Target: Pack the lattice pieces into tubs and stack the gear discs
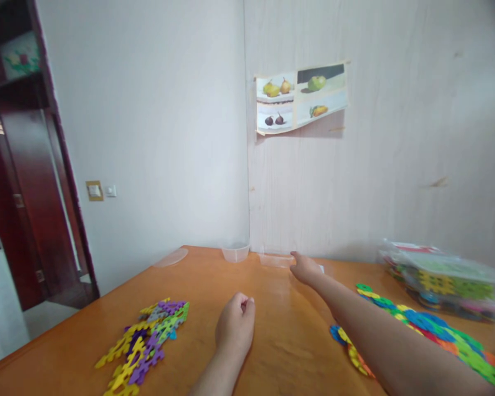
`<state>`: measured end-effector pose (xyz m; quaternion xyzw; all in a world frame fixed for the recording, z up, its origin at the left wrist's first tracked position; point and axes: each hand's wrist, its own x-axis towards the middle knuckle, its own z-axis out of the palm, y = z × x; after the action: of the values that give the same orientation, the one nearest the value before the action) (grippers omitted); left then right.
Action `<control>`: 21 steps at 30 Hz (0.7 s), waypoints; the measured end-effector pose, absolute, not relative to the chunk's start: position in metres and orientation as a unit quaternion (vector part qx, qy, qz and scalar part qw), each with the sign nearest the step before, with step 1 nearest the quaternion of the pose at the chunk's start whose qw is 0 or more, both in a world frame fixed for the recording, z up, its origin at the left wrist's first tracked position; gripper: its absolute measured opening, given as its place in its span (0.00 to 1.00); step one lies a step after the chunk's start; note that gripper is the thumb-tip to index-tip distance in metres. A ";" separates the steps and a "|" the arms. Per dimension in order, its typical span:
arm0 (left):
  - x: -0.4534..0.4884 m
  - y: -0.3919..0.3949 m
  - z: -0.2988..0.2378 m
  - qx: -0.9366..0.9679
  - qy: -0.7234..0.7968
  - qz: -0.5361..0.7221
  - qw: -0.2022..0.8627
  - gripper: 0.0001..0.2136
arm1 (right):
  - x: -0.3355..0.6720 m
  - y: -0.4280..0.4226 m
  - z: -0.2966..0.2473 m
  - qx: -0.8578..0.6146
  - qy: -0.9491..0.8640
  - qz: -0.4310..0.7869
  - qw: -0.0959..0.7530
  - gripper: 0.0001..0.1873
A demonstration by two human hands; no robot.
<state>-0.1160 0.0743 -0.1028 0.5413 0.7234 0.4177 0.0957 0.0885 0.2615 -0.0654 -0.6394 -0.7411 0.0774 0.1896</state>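
Where the wooden table (280, 330) begins on your left, a flat cluster of yellow, purple and green interlocking pieces (144, 341) lies on it. Behind it, near the far edge, there is a clear round lid (171, 257) and then a small clear bowl (236, 252), standing upright close to the wall.

Your left hand (235, 324) rests on the table near the middle. It is closed in a loose fist with the knuckles up, and nothing shows inside it.

Just right of the bowl is a low clear container (275, 259), transparent and hard to see against the wood, at the foot of the wall. Your right hand (305, 268) is beside it, with the arm stretched far forward across the table. The hand is blurred: one finger seems to point at the container, but I cannot tell if the hand is gripping or touching it.

Under your right forearm a long chain of coloured pieces (429, 324) runs along the table, and behind it stands a clear box (449, 278) with more pieces.
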 end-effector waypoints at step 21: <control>-0.132 0.075 -0.094 0.490 0.708 0.505 0.058 0.13 | 0.073 0.098 -0.058 -0.457 -0.781 0.281 0.321 0.23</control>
<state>-0.1318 0.0749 -0.0938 0.4903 0.7081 0.5047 0.0582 0.0727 0.0979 -0.0579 -0.4567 -0.7807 0.2810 0.3208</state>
